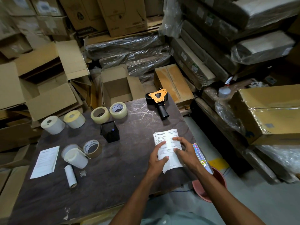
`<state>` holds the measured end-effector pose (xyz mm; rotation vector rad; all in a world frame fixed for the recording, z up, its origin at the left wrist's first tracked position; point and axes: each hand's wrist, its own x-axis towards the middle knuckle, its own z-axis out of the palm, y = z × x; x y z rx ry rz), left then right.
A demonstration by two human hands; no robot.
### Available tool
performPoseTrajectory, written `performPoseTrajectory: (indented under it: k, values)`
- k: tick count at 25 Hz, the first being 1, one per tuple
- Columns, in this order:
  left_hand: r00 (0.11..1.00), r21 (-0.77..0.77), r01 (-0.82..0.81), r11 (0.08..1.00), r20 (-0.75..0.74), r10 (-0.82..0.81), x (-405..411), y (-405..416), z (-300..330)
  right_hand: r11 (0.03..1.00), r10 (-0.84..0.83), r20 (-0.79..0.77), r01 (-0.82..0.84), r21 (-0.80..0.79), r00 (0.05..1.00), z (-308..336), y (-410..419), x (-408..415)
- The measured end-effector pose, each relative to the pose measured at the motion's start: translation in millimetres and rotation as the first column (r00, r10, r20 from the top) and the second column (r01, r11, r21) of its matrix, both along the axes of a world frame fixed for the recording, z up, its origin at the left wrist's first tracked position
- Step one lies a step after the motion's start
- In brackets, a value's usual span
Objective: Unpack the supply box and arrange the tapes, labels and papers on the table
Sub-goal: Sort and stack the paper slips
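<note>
**Both hands square up a stack of printed papers at the right side of the table**

At lower right of centre, the left hand (158, 157) and the right hand (184, 149) rest on a white stack of printed shipping papers (168, 149) lying flat on the dark, veined brown table (129, 168); the left hand lies on the stack's near-left edge with thumb and fingers lightly curved over it, the right hand has its fingers spread over the right half, pressing down rather than pinching; this looks like steadying and aligning the sheets so they sit as one neat pile.

Just right of the stack, at the table's edge, lies a clear packet of coloured strips (200, 155); what it holds is too small to tell.

The other supplies are grouped by kind, which suggests the arranging is well along; two white label rolls (52, 125) stand at the left of the frame, two clear tape rolls (100, 114) side by side above centre, a brown tape roll (92, 148) and a partly unrolled white label roll (75, 157) at lower left, with a bare cardboard core (71, 176) below them; a single white sheet (45, 161) lies flat at far left; a black mesh pen holder (110, 131) stands near the middle; an orange-and-black tape dispenser (157, 101) rests at the far edge, upper centre.

Behind the table an open brown cardboard box (118, 88) looks emptied, so little seems left to unpack.
</note>
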<state>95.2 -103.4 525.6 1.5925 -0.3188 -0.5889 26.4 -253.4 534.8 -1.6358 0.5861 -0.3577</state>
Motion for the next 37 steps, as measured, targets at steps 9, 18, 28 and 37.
performPoseTrajectory:
  k: [9,18,28,37]
  values:
    - [0.999,-0.069,-0.033,0.997,-0.028,0.031,3,8,10,0.954,-0.298,-0.011,0.298,0.017,0.954,19,0,8]
    - [0.969,-0.18,-0.148,0.973,-0.223,0.106,10,2,15,0.945,-0.328,0.03,0.327,0.018,0.944,14,0,9]
    - [0.929,-0.191,-0.213,0.958,-0.343,0.139,9,9,11,0.954,-0.131,0.032,0.134,-0.268,0.991,15,-1,6]
    - [0.918,-0.195,-0.227,0.954,-0.371,0.142,12,15,8,0.777,0.071,0.027,-0.038,-0.628,0.997,17,-3,9]
